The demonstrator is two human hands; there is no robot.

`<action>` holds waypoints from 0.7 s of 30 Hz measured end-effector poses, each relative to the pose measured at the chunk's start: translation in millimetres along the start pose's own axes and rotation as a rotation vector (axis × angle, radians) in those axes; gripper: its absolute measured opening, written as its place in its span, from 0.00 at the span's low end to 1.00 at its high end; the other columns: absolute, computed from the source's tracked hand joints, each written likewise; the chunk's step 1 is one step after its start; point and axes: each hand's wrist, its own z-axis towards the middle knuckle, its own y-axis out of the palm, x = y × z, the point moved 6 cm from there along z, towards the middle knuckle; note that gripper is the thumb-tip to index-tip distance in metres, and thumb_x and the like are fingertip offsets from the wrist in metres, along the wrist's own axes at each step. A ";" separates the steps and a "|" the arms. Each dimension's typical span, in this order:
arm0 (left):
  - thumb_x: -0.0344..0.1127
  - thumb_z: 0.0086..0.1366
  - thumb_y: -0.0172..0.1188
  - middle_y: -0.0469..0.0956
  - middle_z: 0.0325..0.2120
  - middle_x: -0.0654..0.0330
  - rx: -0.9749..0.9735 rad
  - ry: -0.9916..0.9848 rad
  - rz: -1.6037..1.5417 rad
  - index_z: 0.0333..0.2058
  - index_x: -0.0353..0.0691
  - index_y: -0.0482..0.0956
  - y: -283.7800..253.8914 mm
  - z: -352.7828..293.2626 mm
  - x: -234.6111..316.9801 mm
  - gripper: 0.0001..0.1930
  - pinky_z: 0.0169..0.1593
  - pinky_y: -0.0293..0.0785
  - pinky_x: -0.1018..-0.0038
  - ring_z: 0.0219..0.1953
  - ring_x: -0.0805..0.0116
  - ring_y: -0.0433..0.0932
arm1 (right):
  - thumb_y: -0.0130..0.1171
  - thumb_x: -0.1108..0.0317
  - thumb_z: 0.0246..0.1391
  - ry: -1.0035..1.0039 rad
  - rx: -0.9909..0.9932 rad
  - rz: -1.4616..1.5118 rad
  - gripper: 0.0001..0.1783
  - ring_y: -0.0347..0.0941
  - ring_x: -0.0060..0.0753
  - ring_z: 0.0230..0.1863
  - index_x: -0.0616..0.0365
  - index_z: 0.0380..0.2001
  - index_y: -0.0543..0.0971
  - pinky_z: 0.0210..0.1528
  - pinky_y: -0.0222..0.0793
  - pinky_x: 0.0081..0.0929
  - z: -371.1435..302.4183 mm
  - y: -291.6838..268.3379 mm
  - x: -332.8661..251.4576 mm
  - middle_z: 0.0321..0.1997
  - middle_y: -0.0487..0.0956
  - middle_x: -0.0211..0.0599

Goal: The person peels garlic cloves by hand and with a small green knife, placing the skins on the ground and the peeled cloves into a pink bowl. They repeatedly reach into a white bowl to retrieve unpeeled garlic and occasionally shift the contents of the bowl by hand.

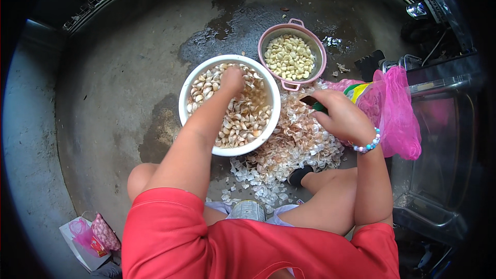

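Note:
A white basin (276,109) in front of me holds unpeeled garlic cloves (243,121) in water. My left hand (232,80) reaches down among the cloves; its fingers are hidden from view. To the right of the basin, my right hand (343,113) is closed around a small knife (308,101) with a dark blade and a green handle. It hovers above a heap of papery garlic skins (297,134). Farther off stands a pink two-handled colander (262,58) with peeled pale garlic cloves (289,57) in it.
A pink mesh bag (398,113) lies right of the skins, beside a dark clear-sided container (439,150). Wet patches (222,26) mark the concrete floor. At the lower left, a white box (77,245) lies beside a net of garlic (106,233). A metal can (248,210) is between my legs.

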 end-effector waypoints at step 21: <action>0.31 0.63 0.51 0.76 0.33 0.57 -0.524 -0.219 -1.539 0.44 0.29 0.69 -213.7 -110.4 129.7 0.13 0.41 0.75 0.78 0.32 0.73 0.77 | 0.53 0.69 0.50 -0.251 0.381 0.277 0.12 0.72 0.54 0.31 0.64 0.36 0.71 0.33 0.66 0.40 9.1 -8.3 -42.9 0.28 0.75 0.52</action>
